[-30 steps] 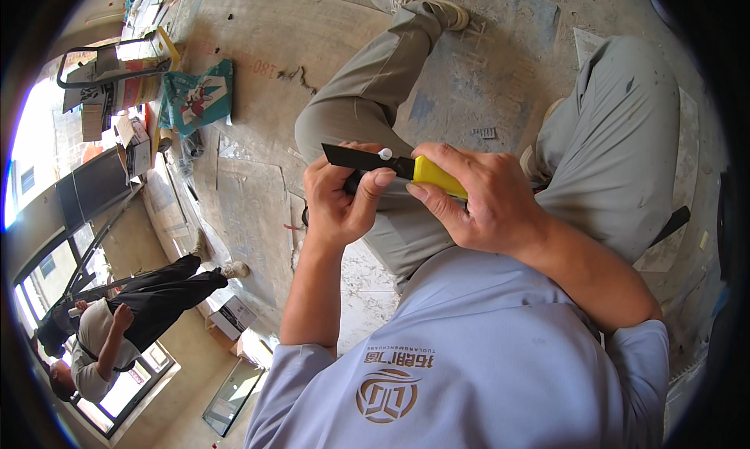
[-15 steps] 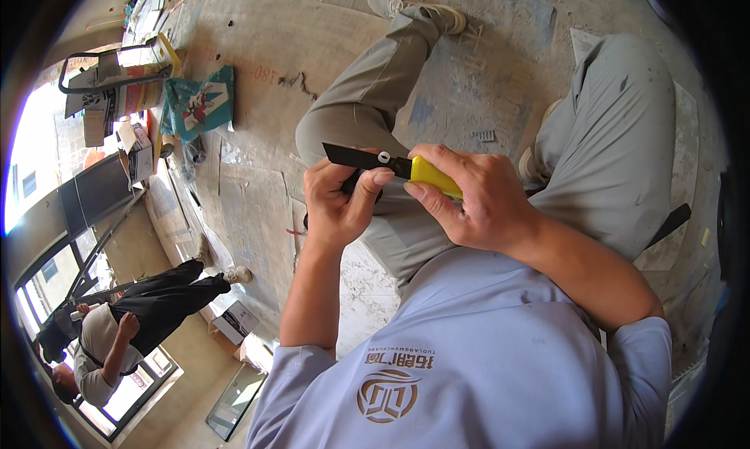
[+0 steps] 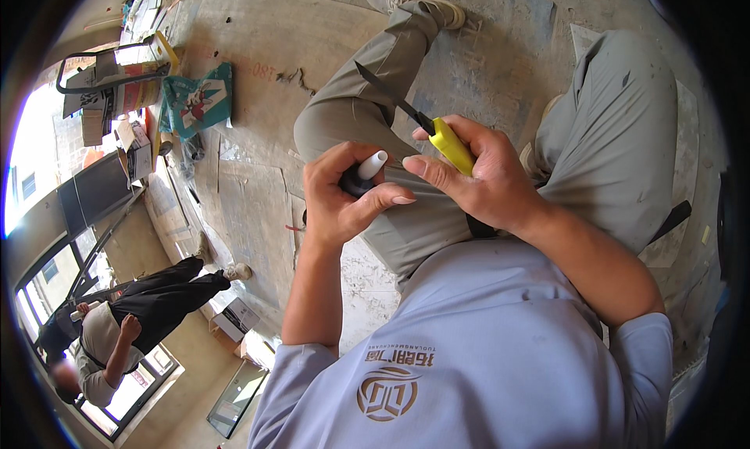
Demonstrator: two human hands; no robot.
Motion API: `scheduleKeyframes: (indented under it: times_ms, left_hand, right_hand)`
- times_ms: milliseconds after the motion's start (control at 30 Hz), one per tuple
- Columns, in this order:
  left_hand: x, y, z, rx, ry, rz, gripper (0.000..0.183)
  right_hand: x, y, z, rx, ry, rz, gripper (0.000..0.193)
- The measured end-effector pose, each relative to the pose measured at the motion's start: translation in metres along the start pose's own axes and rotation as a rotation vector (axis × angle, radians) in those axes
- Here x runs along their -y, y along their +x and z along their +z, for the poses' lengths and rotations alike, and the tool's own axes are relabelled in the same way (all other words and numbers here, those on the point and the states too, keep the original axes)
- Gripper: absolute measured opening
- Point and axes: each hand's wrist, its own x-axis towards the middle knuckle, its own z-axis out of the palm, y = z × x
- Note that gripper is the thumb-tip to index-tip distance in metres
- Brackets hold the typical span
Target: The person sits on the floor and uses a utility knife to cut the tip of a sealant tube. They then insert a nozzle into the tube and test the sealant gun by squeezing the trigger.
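utility knife (image 3: 437, 132) with a yellow handle sits in the centre of the head view, a little above the middle, its long dark blade pushed out and slanting toward the upper left over your bent knee. your right hand (image 3: 484, 179) is wrapped firmly around the handle, fingers curled tight and the thumb laid along the lower side of the yellow part. just left of it, your left hand (image 3: 344, 195) is curled around a dark tube with a white nozzle (image 3: 363, 171); the white tip pokes up between thumb and forefinger and points toward the knife handle, near it but not touching the blade. the fingers of that hand are bent close about the dark body, so little of it shows. both forearms come up from the lower edge of the frame, out of a pale blue shirt (image 3: 484, 355) with a printed emblem. your grey trousers (image 3: 609, 136) fill the upper right, and one beige shoe (image 3: 422, 3) rests near the top edge on a rough concrete floor (image 3: 250, 160). in the upper left lies a teal sack (image 3: 199, 97), with cardboard boxes (image 3: 117, 97) beside it. at the lower left another person (image 3: 133, 324) in dark trousers stands by bright windows, well apart from you.
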Motion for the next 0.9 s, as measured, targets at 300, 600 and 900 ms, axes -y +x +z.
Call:
scheduleKeyframes:
  times_ms: [300,600,900]
  left_hand:
    - [0.002,0.001,0.006,-0.035,-0.142,0.029,0.062]
    - [0.006,-0.001,0.008,-0.040,-0.225,-0.014,0.073]
    - [0.005,-0.002,0.003,-0.021,-0.206,-0.057,0.075]
  right_hand:
    - [0.012,0.010,0.027,-0.064,0.305,0.015,0.030]
    - [0.019,0.019,0.036,0.032,0.756,0.405,0.024]
    - [0.006,0.009,0.036,-0.042,0.778,0.341,0.019]
